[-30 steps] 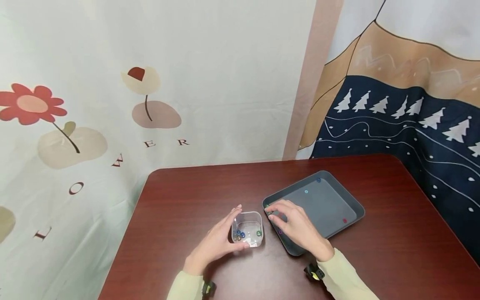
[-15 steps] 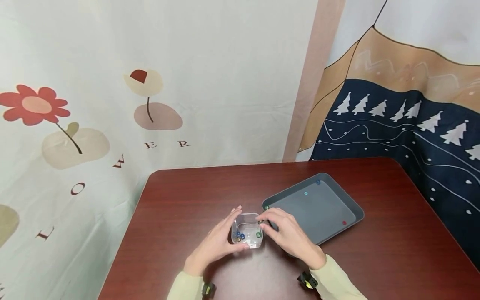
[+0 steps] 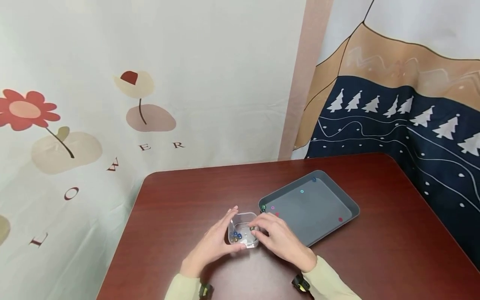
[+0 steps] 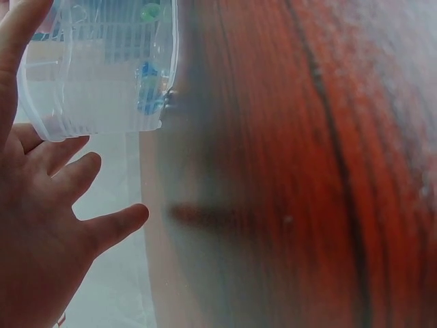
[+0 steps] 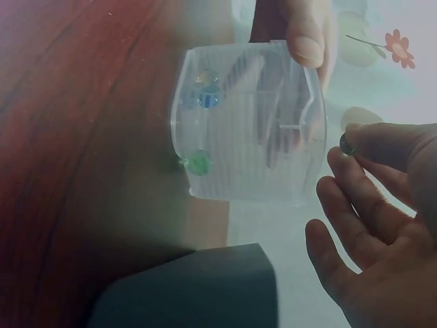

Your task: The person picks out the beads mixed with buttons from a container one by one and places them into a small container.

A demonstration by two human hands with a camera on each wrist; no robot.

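Note:
My left hand [image 3: 210, 246] grips a clear plastic box [image 3: 241, 218], thumb on the near side and fingers on the far side. Several marbles lie in the box, among them blue marbles [image 3: 237, 236] and a green marble [image 5: 198, 162]. Between thumb and forefinger, my right hand [image 3: 281, 238] pinches a dark green marble [image 5: 346, 144] at the mouth of the box, near its right rim. In the right wrist view the other fingers [image 5: 362, 212] of that hand are spread and slightly bent.
To the right lies a grey tray [image 3: 318, 210]. It bears a green marble [image 3: 263, 207] in its left corner, a blue marble [image 3: 314, 179] at the back, and several small pink, red and light-blue pieces. Patterned curtains [image 3: 225, 83] hang behind the brown table [image 3: 195, 191].
My right hand has moved left from the tray's left edge to over the box, bringing the dark green marble. The left hand keeps its grip on the box.

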